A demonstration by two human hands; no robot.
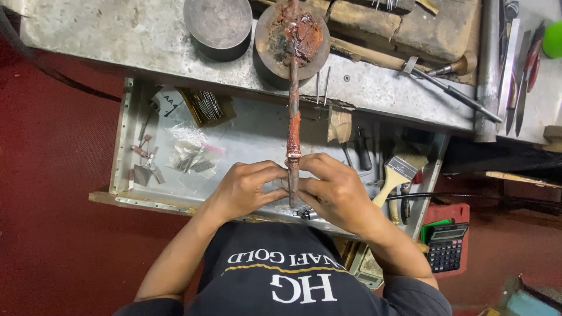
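Observation:
A long rust-coloured stick coated in reddish-brown wax runs from a round metal block on the bench down between my hands. A small pale ring-like piece sits around the stick just above my fingers. My left hand pinches the stick's lower end from the left. My right hand grips it from the right. Both hands hover over an open metal drawer.
The drawer holds a paintbrush, small plastic bags, a box of thin pins and dark tools. A round metal dish, files and gravers lie on the bench. A black calculator sits on a red box at right.

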